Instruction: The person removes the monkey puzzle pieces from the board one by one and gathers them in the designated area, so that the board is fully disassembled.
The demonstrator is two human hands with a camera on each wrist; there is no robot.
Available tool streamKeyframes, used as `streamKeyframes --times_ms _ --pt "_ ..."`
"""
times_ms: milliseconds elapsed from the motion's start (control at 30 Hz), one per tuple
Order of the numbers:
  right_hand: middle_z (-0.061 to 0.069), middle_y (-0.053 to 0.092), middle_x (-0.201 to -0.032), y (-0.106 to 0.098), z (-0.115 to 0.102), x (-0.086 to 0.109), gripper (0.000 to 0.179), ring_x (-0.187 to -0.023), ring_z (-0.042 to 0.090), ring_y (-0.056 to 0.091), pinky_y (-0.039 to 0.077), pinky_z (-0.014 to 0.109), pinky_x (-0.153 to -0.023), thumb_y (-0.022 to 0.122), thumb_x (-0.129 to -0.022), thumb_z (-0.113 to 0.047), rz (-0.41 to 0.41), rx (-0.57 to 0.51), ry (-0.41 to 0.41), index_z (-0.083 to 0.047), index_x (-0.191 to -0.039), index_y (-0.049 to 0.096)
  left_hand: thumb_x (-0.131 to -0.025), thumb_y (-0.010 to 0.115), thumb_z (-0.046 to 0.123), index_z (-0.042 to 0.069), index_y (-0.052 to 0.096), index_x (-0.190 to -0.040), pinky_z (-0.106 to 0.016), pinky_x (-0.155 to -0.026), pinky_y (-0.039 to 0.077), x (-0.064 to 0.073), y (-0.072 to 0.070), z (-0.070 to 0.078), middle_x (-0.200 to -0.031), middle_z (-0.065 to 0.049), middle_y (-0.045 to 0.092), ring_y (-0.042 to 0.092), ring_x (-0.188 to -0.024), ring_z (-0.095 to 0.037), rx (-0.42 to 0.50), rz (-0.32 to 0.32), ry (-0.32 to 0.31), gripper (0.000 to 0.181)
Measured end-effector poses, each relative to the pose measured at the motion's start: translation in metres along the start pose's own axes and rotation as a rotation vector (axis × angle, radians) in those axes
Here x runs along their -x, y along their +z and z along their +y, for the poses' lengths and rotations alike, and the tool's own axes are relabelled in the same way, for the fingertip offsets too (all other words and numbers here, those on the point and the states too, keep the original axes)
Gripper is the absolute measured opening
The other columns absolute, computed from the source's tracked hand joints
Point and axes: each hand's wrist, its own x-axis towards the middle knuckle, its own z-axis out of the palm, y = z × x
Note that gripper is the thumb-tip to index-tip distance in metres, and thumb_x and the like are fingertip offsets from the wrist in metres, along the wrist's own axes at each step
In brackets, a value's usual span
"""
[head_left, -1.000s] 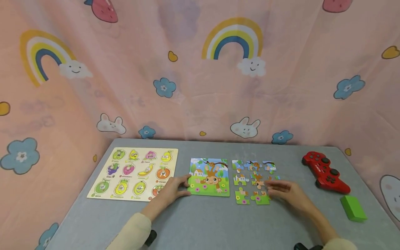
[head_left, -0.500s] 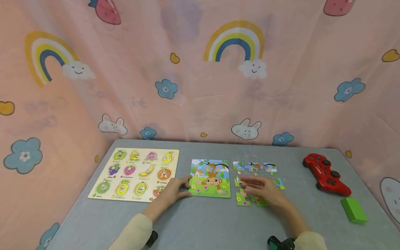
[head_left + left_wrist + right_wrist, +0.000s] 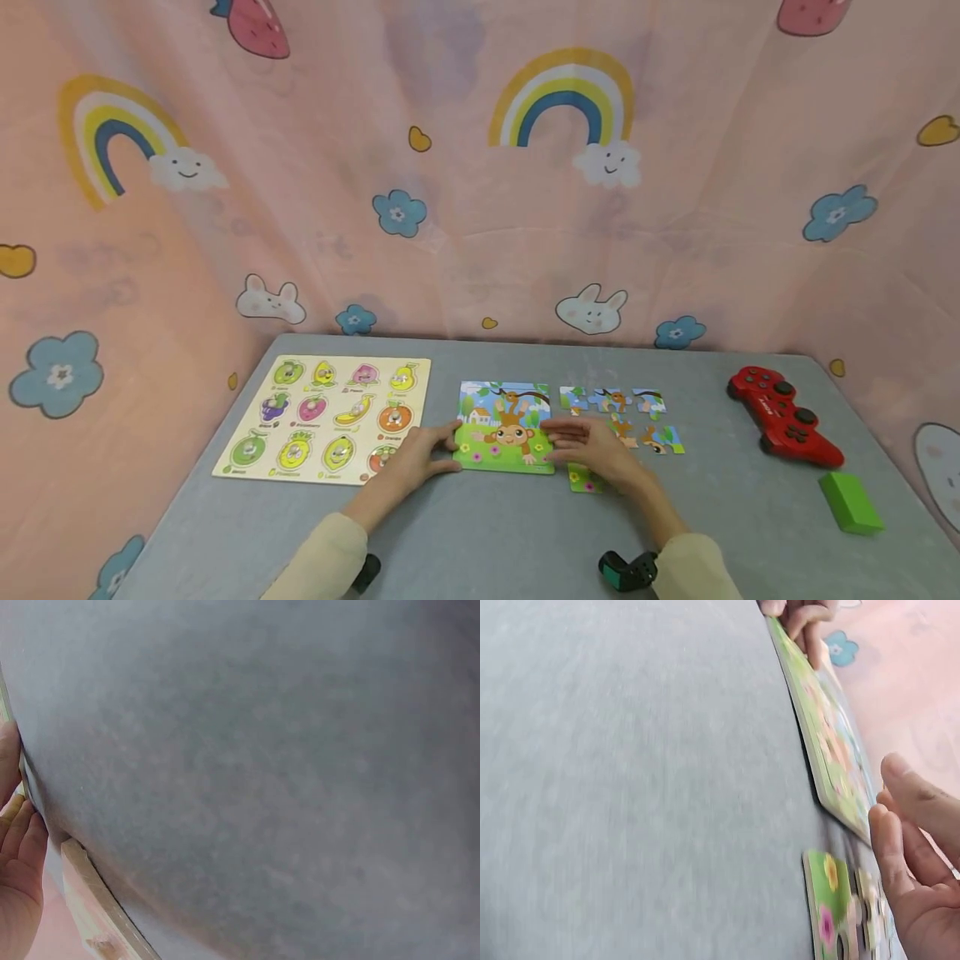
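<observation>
A square jigsaw board [image 3: 504, 427] with a monkey picture lies flat on the grey table. At its left edge rests my left hand [image 3: 422, 454], thumb and fingers extended and touching the edge. My right hand [image 3: 600, 450] is beside the board's right edge, fingers fairly straight, nothing held. The right wrist view shows a small gap between the right fingers [image 3: 889, 832] and the board [image 3: 829, 761]. Loose jigsaw pieces sit in rows just right of the board, among them a flower piece [image 3: 583, 478] and a top-row piece [image 3: 648, 401]. The right hand covers several pieces.
Left of the board lies a cream fruit peg puzzle [image 3: 322, 417]. A red game controller [image 3: 783, 417] and a green block [image 3: 851, 502] are on the table's right side. Behind the table hangs a pink patterned curtain [image 3: 465, 275].
My right hand has moved left from the far side of the loose pieces, over them, to the board's right edge. The left hand has stayed at the board's left edge.
</observation>
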Motion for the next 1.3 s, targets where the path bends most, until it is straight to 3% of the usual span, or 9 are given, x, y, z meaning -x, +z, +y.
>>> streamKeyframes --times_ms 200,300,467,633,767,867,967,1100,1300 --pt "0.028 0.058 -0.121 0.006 -0.001 -0.006 0.047 -0.104 0.031 0.061 0.053 0.022 -0.081 0.073 -0.082 -0.001 0.055 0.09 0.035 0.014 -0.123 0.055 -0.078 0.078 0.009 0.004 0.065 -0.084 -0.043 -0.097 0.046 -0.001 0.0 0.0 -0.13 -0.021 0.056 0.056 -0.119 -0.034 0.004 -0.006 -0.013 0.015" --pt "0.022 0.065 -0.106 0.009 0.0 -0.008 0.043 -0.087 0.022 0.062 0.053 0.022 -0.071 0.077 -0.079 -0.001 0.085 0.208 0.002 0.012 -0.117 0.061 -0.078 0.078 0.009 0.004 0.065 -0.083 -0.043 -0.097 0.046 -0.001 0.0 0.001 -0.13 -0.021 0.056 0.056 -0.119 -0.034 0.003 -0.004 -0.016 0.015" --pt "0.009 0.062 -0.081 0.014 0.003 -0.009 0.038 -0.064 0.009 0.049 0.047 0.023 -0.057 0.082 -0.073 -0.005 0.124 0.384 -0.062 0.007 -0.107 0.068 -0.079 0.077 0.009 0.004 0.066 -0.085 -0.042 -0.097 0.046 -0.001 -0.001 0.001 -0.13 -0.02 0.057 0.056 -0.119 -0.033 0.003 -0.008 -0.021 0.014" --pt "0.006 0.06 -0.075 0.019 0.005 -0.01 0.034 -0.059 0.006 0.046 0.045 0.023 -0.054 0.083 -0.069 -0.004 0.159 0.454 -0.098 0.004 -0.101 0.071 -0.079 0.077 0.009 0.003 0.065 -0.085 -0.042 -0.096 0.047 -0.001 -0.001 0.003 -0.13 -0.021 0.056 0.057 -0.118 -0.034 0.008 -0.011 -0.015 0.015" --pt "0.006 0.068 -0.083 0.021 0.005 -0.01 0.035 -0.064 0.011 0.056 0.049 0.024 -0.058 0.085 -0.067 -0.006 0.189 0.498 -0.102 -0.001 -0.1 0.073 -0.078 0.077 0.008 0.003 0.065 -0.085 -0.043 -0.096 0.047 0.0 -0.001 0.003 -0.13 -0.022 0.056 0.057 -0.117 -0.034 0.011 -0.009 -0.013 0.015" --pt "0.01 0.071 -0.094 0.023 0.006 -0.01 0.037 -0.08 0.022 0.066 0.055 0.027 -0.068 0.086 -0.066 -0.006 0.194 0.485 -0.101 -0.002 -0.101 0.072 -0.078 0.077 0.008 0.002 0.066 -0.085 -0.043 -0.095 0.047 0.001 -0.002 0.002 -0.13 -0.022 0.056 0.057 -0.117 -0.034 0.011 -0.005 -0.009 0.015" --pt "0.013 0.071 -0.098 0.025 0.005 -0.011 0.036 -0.089 0.028 0.068 0.057 0.029 -0.073 0.085 -0.067 -0.003 0.193 0.455 -0.111 -0.002 -0.101 0.072 -0.078 0.077 0.008 0.002 0.066 -0.085 -0.042 -0.095 0.048 0.001 -0.002 0.002 -0.13 -0.022 0.056 0.057 -0.117 -0.034 0.005 -0.003 -0.005 0.015" --pt "0.014 0.07 -0.097 0.025 0.002 -0.011 0.034 -0.085 0.027 0.069 0.057 0.026 -0.07 0.084 -0.068 -0.001 0.194 0.414 -0.109 -0.001 -0.099 0.072 -0.078 0.077 0.008 0.003 0.066 -0.085 -0.042 -0.095 0.047 0.001 -0.002 0.002 -0.13 -0.022 0.056 0.057 -0.117 -0.034 -0.001 -0.004 -0.005 0.015" --pt "0.016 0.068 -0.103 0.019 0.003 -0.01 0.037 -0.089 0.026 0.067 0.056 0.025 -0.071 0.085 -0.068 -0.008 0.159 0.264 -0.007 0.002 -0.101 0.071 -0.079 0.077 0.009 0.0 0.068 -0.095 -0.042 -0.097 0.046 0.0 -0.001 0.004 -0.126 -0.02 0.06 0.057 -0.117 -0.033 -0.002 -0.008 -0.005 0.022"
